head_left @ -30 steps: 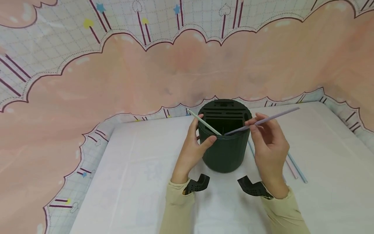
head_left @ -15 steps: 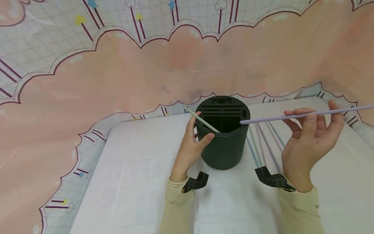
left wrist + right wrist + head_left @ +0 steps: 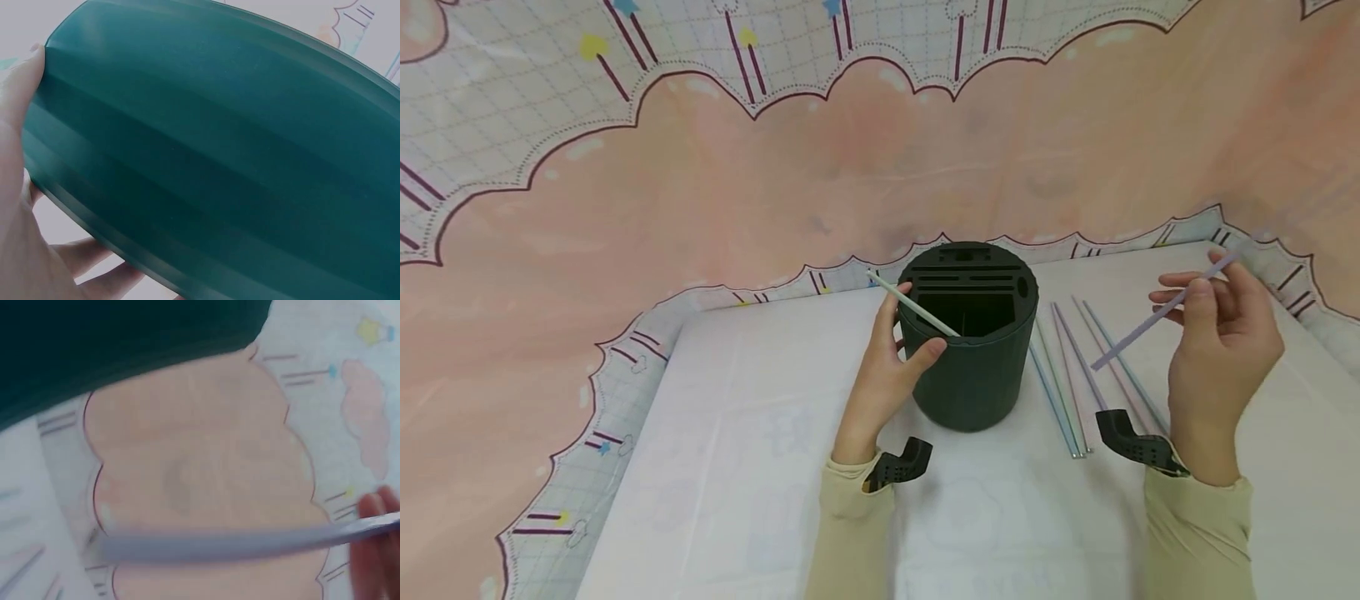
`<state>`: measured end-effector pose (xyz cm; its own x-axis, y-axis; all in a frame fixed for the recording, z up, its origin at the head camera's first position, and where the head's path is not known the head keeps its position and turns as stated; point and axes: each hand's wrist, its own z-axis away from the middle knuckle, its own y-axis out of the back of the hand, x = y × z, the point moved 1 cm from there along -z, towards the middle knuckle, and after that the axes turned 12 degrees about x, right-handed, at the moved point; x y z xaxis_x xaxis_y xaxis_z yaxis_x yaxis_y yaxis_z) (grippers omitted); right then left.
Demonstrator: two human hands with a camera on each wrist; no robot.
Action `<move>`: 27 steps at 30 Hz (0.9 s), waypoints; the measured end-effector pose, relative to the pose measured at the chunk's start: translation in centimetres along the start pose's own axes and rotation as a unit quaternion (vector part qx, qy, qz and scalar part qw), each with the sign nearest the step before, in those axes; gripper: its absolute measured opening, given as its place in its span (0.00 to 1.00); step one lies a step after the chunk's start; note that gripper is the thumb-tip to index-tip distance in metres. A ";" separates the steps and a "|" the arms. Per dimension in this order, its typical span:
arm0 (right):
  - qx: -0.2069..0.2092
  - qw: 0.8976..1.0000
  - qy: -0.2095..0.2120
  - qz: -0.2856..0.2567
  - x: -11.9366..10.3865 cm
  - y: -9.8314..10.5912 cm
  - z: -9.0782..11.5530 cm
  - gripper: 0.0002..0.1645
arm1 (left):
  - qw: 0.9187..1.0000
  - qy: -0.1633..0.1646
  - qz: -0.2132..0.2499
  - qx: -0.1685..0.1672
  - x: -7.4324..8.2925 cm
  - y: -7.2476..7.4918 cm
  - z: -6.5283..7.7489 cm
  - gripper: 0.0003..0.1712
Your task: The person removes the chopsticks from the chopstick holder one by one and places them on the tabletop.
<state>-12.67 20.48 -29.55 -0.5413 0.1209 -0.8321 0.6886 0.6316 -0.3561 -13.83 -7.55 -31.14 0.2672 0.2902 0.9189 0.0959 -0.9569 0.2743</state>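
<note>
My left hand [image 3: 880, 375] grips the side of a dark green pen holder [image 3: 970, 387], thumb at its front rim and fingers round the back. Inside it leans a pale green straw [image 3: 917, 307], passing close by my index fingertip. Off to the right, my right hand [image 3: 1225, 358] pinches a purple straw [image 3: 1138, 335] in the air, its lower tip pointing down and left over the table. The left wrist view is mostly the ribbed green wall [image 3: 206, 144]. In the right wrist view the purple straw [image 3: 219, 548] is blurred, with fingertips [image 3: 369, 562] at its right end.
Several blue, green, pink and purple straws [image 3: 1054, 400] lie spread on the white table [image 3: 737, 417] between the pen holder and my right hand. A patterned cloth backdrop [image 3: 820, 183] rises behind the table. Black wrist cameras [image 3: 902, 467] sit on both wrists.
My right hand has moved right, carrying the purple straw away from the pen holder's opening, where its tip was a second ago. My left hand keeps its grip on the pen holder.
</note>
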 end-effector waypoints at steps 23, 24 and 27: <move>-0.177 0.897 0.023 0.405 7.8 2.1 -0.2 0.22 | 1.000 0.002 0.006 0.000 0.0 -0.2 0.1 0.48; -0.182 0.895 0.016 0.407 8.1 2.1 -0.2 0.22 | 1.000 0.002 0.005 0.000 0.0 -0.2 0.1 0.48; -0.190 0.891 -0.003 0.413 8.9 2.1 -0.1 0.23 | 1.000 0.006 0.003 0.001 0.1 -0.1 0.1 0.48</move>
<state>-16.11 23.02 -37.70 0.0780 0.6619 -0.7456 0.6374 0.5419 0.5477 -13.76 -7.43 -31.13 0.2571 0.2834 0.9239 0.0957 -0.9588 0.2675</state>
